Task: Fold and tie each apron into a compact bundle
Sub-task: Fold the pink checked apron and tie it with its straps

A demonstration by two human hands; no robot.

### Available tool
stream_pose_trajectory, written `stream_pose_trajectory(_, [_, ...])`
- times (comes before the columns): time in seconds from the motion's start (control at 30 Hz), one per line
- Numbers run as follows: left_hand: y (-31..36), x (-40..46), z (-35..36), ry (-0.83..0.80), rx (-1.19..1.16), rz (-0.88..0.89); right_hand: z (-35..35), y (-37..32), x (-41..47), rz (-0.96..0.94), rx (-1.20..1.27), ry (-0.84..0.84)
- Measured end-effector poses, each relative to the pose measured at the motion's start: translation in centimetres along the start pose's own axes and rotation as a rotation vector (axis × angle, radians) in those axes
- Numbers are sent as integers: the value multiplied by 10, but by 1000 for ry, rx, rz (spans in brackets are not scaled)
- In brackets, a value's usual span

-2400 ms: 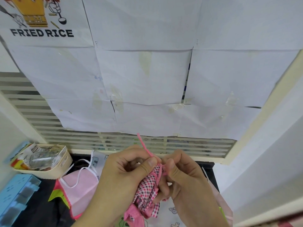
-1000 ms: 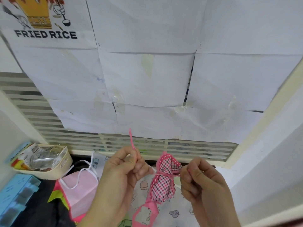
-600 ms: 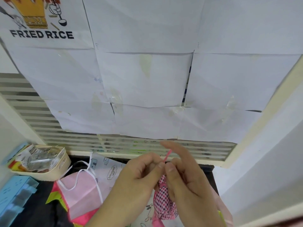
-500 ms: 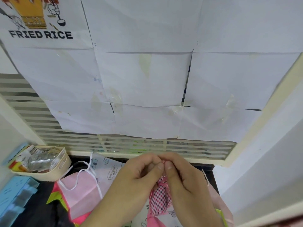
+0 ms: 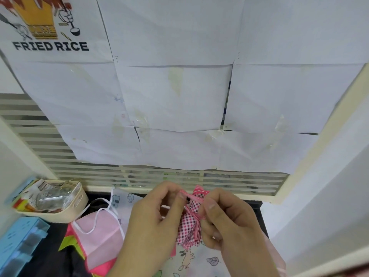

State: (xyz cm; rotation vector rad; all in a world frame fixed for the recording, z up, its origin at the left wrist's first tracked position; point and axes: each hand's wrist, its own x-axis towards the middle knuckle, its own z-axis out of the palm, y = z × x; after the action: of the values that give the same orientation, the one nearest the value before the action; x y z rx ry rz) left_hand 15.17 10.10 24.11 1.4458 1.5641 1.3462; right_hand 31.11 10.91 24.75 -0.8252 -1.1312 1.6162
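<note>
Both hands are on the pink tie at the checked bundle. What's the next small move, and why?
Probably draw both hands apart to cinch the knot. The left hand and right hand each pinch the pink tie, which spans slackly over the checked bundle.

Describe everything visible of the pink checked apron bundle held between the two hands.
The pink-and-white checked fabric apron bundle is gathered into a small upright wad of soft, creased cloth with dark dots and a pink striped trim showing at its top. A narrow pink tie strap crosses its upper part, pinched by the left hand on one side and the right hand on the other. It is held above a white printed cloth, in front of the slatted window.
</note>
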Motion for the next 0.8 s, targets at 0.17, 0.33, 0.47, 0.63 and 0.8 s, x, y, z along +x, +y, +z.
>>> stream_pose_trajectory(0.17, [5, 2, 0, 48, -166, -48, -1, 7, -2, 88, -2, -18])
stream_pose_trajectory(0.33, [9, 1, 4, 54, -259, -84, 6, 10, -5, 54, -163, 24])
stream_pose_trajectory(0.47, [10, 1, 3, 3, -282, -42, 5, 16, -1, -22, -351, 15])
stream_pose_trajectory(0.63, [17, -1, 2, -52, -315, -108, 10, 13, -2, 20, -197, 81])
stream_pose_trajectory(0.8, [12, 2, -4, -236, -327, -137, 5, 4, 1, 126, 49, 123])
